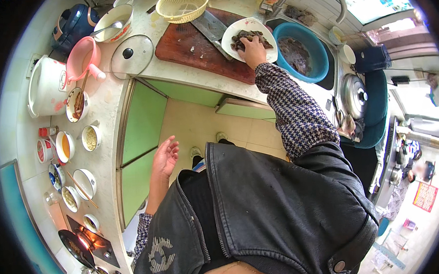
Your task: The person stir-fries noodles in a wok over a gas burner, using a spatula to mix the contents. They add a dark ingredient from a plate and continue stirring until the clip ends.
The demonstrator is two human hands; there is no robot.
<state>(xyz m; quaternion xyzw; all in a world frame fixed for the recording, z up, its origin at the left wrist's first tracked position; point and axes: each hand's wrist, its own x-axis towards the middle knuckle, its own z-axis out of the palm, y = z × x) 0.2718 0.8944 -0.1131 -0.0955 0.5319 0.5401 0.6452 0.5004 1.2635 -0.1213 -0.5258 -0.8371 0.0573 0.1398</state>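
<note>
My right hand reaches onto a white plate at the counter's far side, its fingers curled into a pile of dark brown food pieces. The fingertips are partly hidden among the pieces. Just right of the plate stands a blue basin with more dark pieces in water. Beneath and left of the plate lies a reddish wooden cutting board, with a cleaver across it. My left hand hangs in the air before the green cabinets, holding nothing, its fingers slightly apart.
A yellow plastic basket sits behind the board. Leftward are a glass lid, a pink ladle and several bowls. A wok stands over a lit gas burner. One cabinet door juts out below the counter.
</note>
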